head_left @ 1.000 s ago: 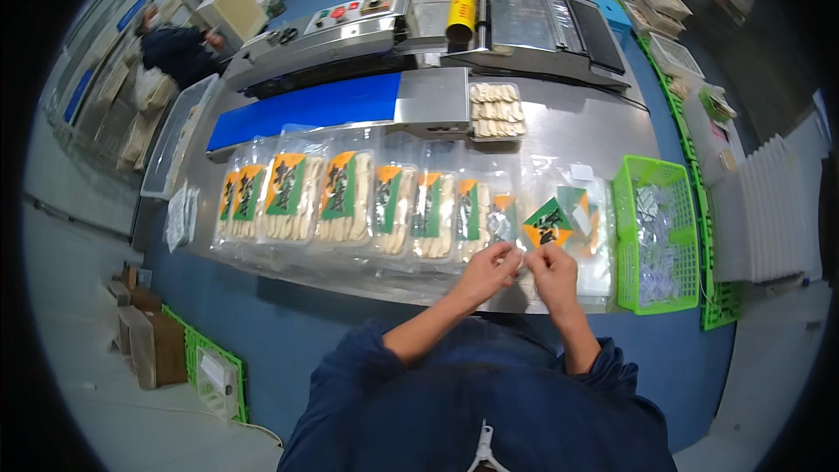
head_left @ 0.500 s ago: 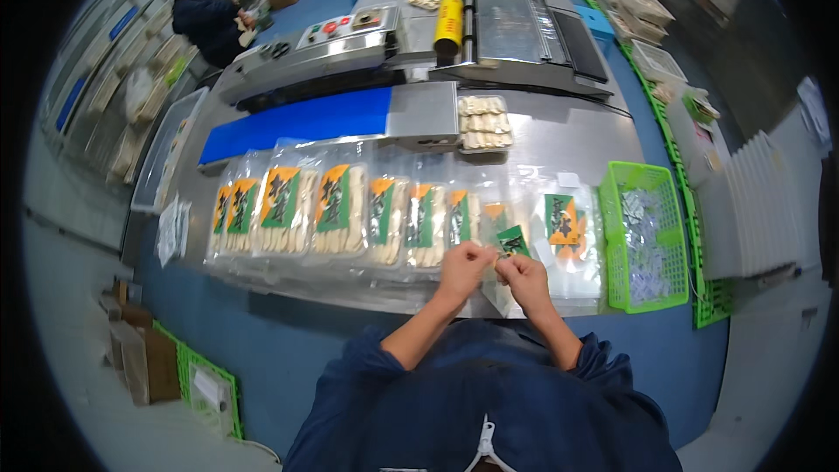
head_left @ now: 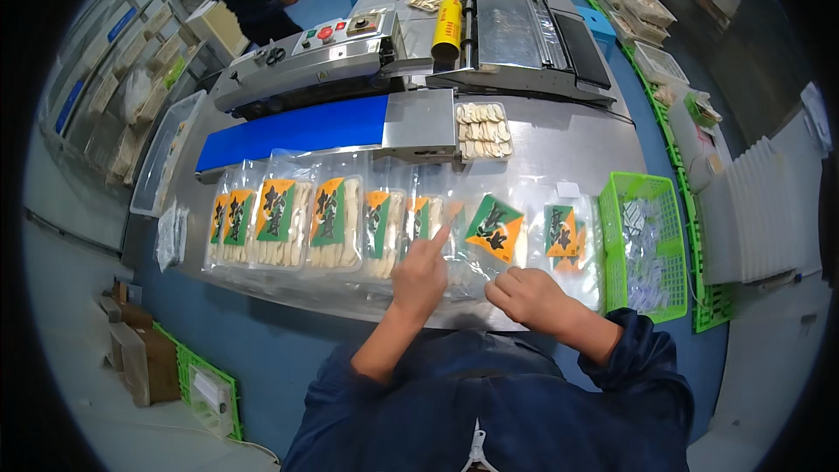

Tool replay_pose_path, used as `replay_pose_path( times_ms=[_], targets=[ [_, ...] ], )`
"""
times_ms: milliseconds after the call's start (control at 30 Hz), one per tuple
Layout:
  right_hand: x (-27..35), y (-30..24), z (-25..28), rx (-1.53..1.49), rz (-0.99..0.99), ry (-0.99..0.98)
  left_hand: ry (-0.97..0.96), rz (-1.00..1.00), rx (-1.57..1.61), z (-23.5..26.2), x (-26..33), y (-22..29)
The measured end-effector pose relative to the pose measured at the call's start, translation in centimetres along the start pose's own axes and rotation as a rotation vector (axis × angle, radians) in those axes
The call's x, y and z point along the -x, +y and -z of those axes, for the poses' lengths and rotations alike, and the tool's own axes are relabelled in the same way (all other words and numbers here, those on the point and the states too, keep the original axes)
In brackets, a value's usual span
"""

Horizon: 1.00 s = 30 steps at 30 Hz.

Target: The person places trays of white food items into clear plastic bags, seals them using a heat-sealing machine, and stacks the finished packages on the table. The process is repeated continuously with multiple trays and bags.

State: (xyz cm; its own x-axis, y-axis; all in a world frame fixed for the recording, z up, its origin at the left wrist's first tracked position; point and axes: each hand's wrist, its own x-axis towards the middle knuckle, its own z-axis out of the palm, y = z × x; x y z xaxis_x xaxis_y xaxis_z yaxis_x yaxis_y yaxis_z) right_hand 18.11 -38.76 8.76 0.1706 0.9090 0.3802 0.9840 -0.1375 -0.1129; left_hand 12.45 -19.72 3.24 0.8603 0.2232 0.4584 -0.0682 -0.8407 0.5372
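two bare hands over the near side of the table [head_left: 577, 135], and the label [head_left: 495, 227] is right between them, a green and orange one tilted like a diamond, just beyond the right fingers. can't tell if it's lying flat or lifted a bit. left hand [head_left: 422, 275] has the forefinger stuck out straight with the others folded in, the tip just beside the label's left side. can't see whether it's touching anything. right hand [head_left: 529, 295] has its fingers curled in close near the label's bottom corner; could be pinching film, the view doesn't show it.

my take on the step, which looks like handling a loose label: hold it by the very edge, square it up before any of it touches plastic, then press from the middle out so there's no bubble. that slick clear plastic [head_left: 568, 284] probably slides and wrinkles, so i'd pin it with one hand and use the other for the label. if it's sticky, i'd keep that forefinger off the back.

for lining up, copy the bags [head_left: 335, 236] on the left, where the labels sit over the slices [head_left: 352, 218]. watch the right elbow room too, the green basket [head_left: 614, 253] is near.
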Motion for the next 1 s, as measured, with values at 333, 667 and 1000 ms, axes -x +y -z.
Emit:
replay_pose_path(
  times_ms=[333, 667, 1000],
  targets=[
    [-0.8, 20.4, -5.8, -0.306, -0.851, 0.481, 0.466, 0.069, -0.008, 7.1, -0.8, -1.4],
    [-3.8, 36.4, -19.2, -1.066, -1.301, 0.267, 0.633, 0.786, 0.244, 7.0, 2.9, -2.0],
    [-1.2, 34.8, -14.8, -1.14, -1.102, 0.757, 0.641, 0.682, 0.063, 8.0, 2.4, -1.7]
  ],
)
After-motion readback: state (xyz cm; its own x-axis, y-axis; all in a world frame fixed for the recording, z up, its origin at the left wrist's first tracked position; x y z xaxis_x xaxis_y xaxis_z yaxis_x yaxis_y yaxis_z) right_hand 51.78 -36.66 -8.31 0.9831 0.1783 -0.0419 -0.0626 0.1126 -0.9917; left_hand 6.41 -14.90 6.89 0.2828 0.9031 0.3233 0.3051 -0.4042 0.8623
